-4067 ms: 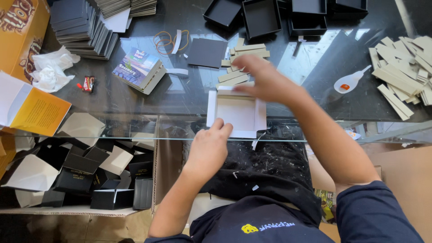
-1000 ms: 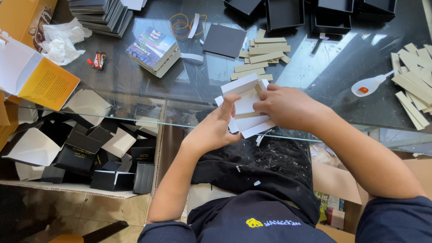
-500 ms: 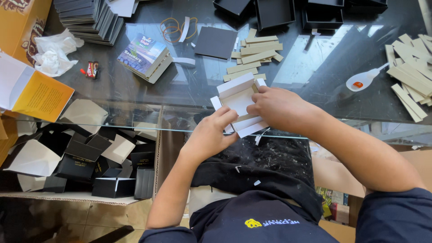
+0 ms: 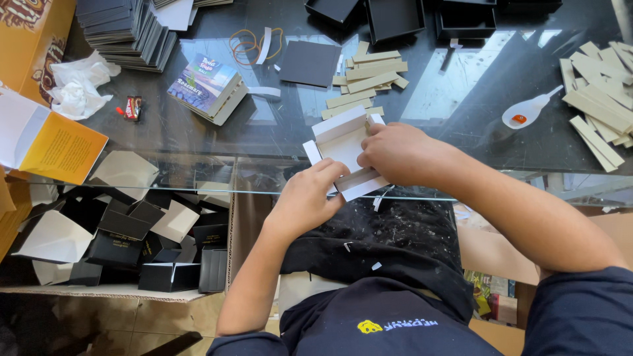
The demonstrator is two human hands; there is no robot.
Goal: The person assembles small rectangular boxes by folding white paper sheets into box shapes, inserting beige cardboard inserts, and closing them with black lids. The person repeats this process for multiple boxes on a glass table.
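Note:
A white folded card piece (image 4: pixel 343 142), shaped like a shallow box blank with raised flaps, lies at the near edge of the glass table (image 4: pixel 198 132). My left hand (image 4: pixel 306 198) pinches its near flap from below. My right hand (image 4: pixel 399 151) presses on its right side with the fingers curled over the flap. Both hands hold the same card. Just beyond it lies a loose pile of tan cardboard strips (image 4: pixel 362 79).
Stacks of dark flat sheets (image 4: pixel 125 29) and black trays (image 4: pixel 395 16) sit at the back. More tan strips (image 4: pixel 597 99) and a white spoon (image 4: pixel 531 112) are at right. A small printed box (image 4: pixel 208 86), crumpled paper (image 4: pixel 76 82) and a carton of black boxes (image 4: pixel 132 231) are left.
My right hand came back from reaching over the table and settled on the white card. The card's flaps have been folded up, and both hands now hold it at the table edge.

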